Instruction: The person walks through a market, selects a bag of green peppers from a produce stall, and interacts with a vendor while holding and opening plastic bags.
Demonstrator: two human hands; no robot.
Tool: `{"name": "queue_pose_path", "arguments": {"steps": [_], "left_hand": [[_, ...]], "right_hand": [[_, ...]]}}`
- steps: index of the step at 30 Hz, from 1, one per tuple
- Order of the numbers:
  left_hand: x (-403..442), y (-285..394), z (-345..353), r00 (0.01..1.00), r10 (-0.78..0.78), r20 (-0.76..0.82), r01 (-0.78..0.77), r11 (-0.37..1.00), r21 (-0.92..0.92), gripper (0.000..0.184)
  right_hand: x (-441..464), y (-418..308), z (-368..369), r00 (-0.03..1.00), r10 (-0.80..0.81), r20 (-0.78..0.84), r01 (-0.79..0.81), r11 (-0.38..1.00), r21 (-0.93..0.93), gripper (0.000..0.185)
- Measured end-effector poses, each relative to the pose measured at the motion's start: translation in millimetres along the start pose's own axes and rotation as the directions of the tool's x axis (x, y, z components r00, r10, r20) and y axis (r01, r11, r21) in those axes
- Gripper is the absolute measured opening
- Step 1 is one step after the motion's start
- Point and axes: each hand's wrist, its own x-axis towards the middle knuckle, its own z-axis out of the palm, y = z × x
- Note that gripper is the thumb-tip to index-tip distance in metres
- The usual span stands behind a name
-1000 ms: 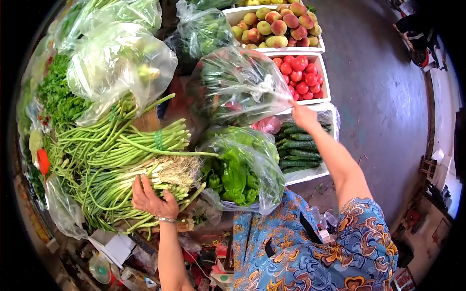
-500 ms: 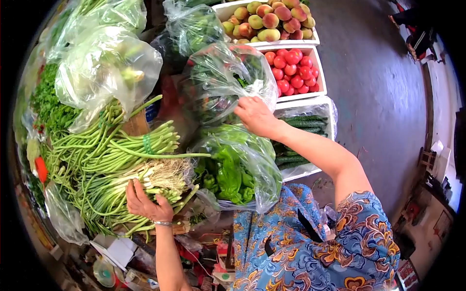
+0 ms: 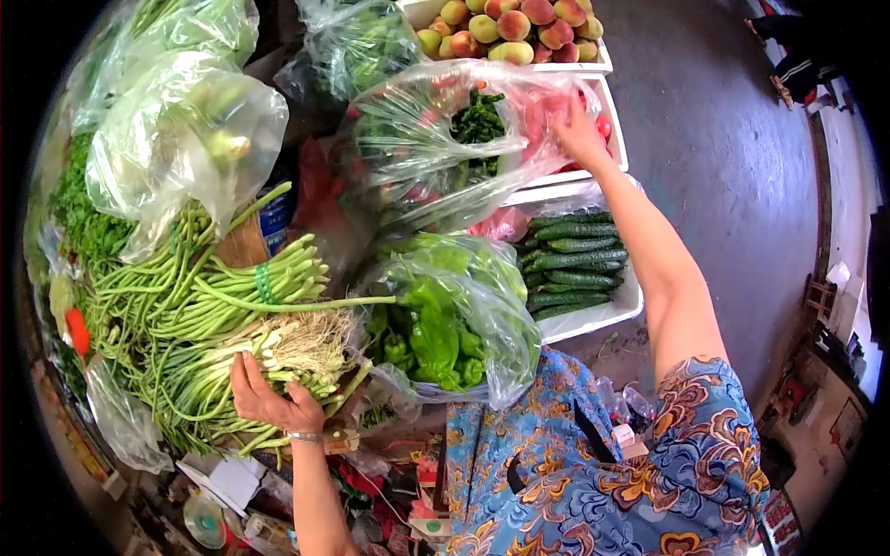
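Observation:
My right hand (image 3: 580, 132) grips the edge of a large clear plastic bag (image 3: 399, 148) and stretches it to the right over the tomatoes (image 3: 604, 128). Through the bag's gap, dark leafy greens (image 3: 478, 125) show, with some small red things blurred behind the plastic. My fingertips are partly hidden by the film. Lower left, my left hand (image 3: 276, 404) lies with fingers extended on a bunch of spring onions (image 3: 278, 347), whose roots point right. Long green beans (image 3: 199, 287), tied with a green band, lie just above it.
Peaches (image 3: 513, 28) fill a white box at the top. Cucumbers (image 3: 577, 255) lie in another white foam box (image 3: 607, 315). Green peppers (image 3: 434, 334) sit in an open bag near my front. Another clear bag (image 3: 190, 139) covers vegetables at upper left. Grey floor (image 3: 705, 167) lies right.
My right hand has moved up and to the right, pulling the bag wide so it now covers most of the tomatoes. The cucumbers are uncovered more. My left hand has barely shifted.

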Motion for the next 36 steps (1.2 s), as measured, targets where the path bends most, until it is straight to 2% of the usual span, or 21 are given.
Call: {"name": "queue_pose_path", "arguments": {"steps": [1,2,5,7,9,12,13,15,17,18,19,21,22,23,25,26,28,29,31,33,36], "left_hand": [[1,0,0,1.000,-0.005,0.006,0.005,1.000,0.022,0.057],[0,0,0,1.000,-0.008,0.018,0.007,0.998,0.065,0.057],[-1,-3,2,1.000,0.006,0.007,-0.006,0.999,0.054,0.058],[-2,-7,5,0.999,0.034,-0.002,-0.034,0.998,0.046,0.059],[-3,-5,4,1.000,0.006,0.027,-0.009,0.996,0.089,0.060],[-5,-8,6,1.000,0.008,0.023,-0.010,0.996,0.093,0.061],[-6,-8,8,1.000,0.008,0.015,-0.009,0.997,0.076,0.060],[-10,-10,13,1.000,-0.005,0.008,0.005,0.997,0.073,0.059],[-14,-14,11,0.999,-0.039,0.036,0.040,0.999,-0.013,0.065],[-18,-19,5,0.993,-0.054,0.109,0.044,0.994,0.097,0.070],[-20,-19,4,0.990,-0.063,0.126,0.057,0.997,0.050,0.072],[-22,-22,6,0.991,-0.060,0.118,0.061,0.998,-0.005,0.076],[-25,-25,7,0.990,-0.080,0.119,0.083,0.996,-0.015,0.076],[-22,-17,6,0.985,-0.120,0.123,0.123,0.992,-0.015,0.075],[-23,-14,10,0.977,-0.190,0.098,0.199,0.976,-0.084,0.073],[-23,-15,10,0.976,-0.196,0.099,0.204,0.975,-0.088,0.073],[-23,-18,8,0.985,-0.137,0.103,0.141,0.989,-0.037,0.072],[-21,-15,6,0.986,-0.136,0.100,0.141,0.989,-0.042,0.072],[-16,-12,3,0.988,-0.055,0.143,0.055,0.998,0.002,0.063],[-17,-15,5,0.992,-0.066,0.107,0.059,0.996,0.065,0.060],[-15,-13,6,0.996,-0.043,0.082,0.036,0.996,0.080,0.066]], "right_hand": [[0,14,5,0.989,-0.150,-0.014,0.142,0.960,-0.243,0.047],[-2,19,12,0.948,-0.306,0.087,0.317,0.882,-0.350,0.041],[-25,-8,26,0.892,-0.436,0.116,0.450,0.877,-0.167,0.038],[-10,-19,36,0.891,-0.443,0.101,0.453,0.882,-0.127,0.048],[32,-19,49,0.891,-0.450,-0.054,0.415,0.858,-0.304,0.058],[83,-36,39,0.951,-0.307,0.041,0.306,0.910,-0.280,0.071],[114,-21,45,0.898,-0.438,0.032,0.437,0.883,-0.172,0.075],[147,-19,55,0.894,-0.448,-0.006,0.447,0.893,-0.056,0.070],[169,-4,68,0.934,-0.351,0.059,0.327,0.911,0.251,0.068],[175,8,78,0.948,-0.313,0.067,0.278,0.909,0.310,0.066],[170,20,84,0.935,-0.332,0.126,0.249,0.866,0.433,0.064],[143,33,96,0.931,0.075,0.358,-0.285,0.763,0.581,0.058],[136,51,114,0.974,0.072,0.213,-0.201,0.702,0.683,0.052],[115,52,117,0.915,0.048,0.401,-0.380,0.435,0.816,0.050],[102,91,142,0.958,-0.028,0.284,-0.270,0.236,0.934,0.051],[87,90,140,0.971,0.022,0.240,-0.239,0.201,0.950,0.051],[70,95,138,0.985,0.030,0.168,-0.170,0.081,0.982,0.048],[70,102,144,0.995,0.012,0.101,-0.102,0.089,0.991,0.044],[60,103,143,0.980,0.146,0.132,-0.144,0.076,0.987,0.039],[42,87,132,0.968,0.170,0.185,-0.204,0.101,0.974,0.040],[22,83,124,0.977,0.123,0.176,-0.176,-0.011,0.984,0.042]]}}
